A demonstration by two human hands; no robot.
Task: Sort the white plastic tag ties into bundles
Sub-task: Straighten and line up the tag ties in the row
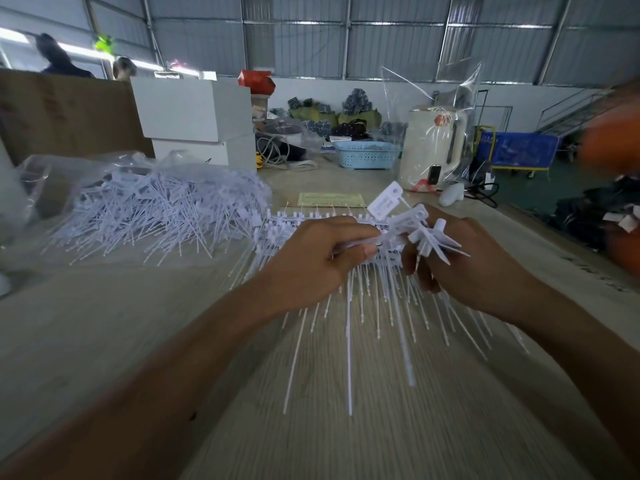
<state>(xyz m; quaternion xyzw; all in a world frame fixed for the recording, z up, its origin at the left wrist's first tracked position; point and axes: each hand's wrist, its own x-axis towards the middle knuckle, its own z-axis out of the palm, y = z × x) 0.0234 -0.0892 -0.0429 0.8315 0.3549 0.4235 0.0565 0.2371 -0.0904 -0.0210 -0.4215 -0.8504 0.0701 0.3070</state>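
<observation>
1. Head view shows both hands working over a wooden table [104,341], gathering white plastic tag ties into one bundle; the step in hand looks like lining up the flat tag heads before the bundle is complete.
2. To do it well, I judge the heads should be squared against each other while the thin tails hang free, since tails that cross will likely snag when the bundle is lifted away.
3. A firm pinch near the heads, not the tails, probably keeps the set from fanning out.
4. The left hand [311,261] is curled, thumb pressed against the side of the forefinger, pinching the held ties [388,237] just behind their heads.
5. The right hand [464,268] is also curled, fingers bent round a splayed cluster of tag heads [433,237] that sticks out past the knuckles.
6. Both forearms reach in from the near edge and converge; the hands sit just beside each other, above the table.
7. Tails of the held ties fan down towards the viewer.
8. More ties lie in a row [298,220] beyond the hands, and the unsorted pile [156,213] sits to the left on a clear plastic bag [52,174].
</observation>
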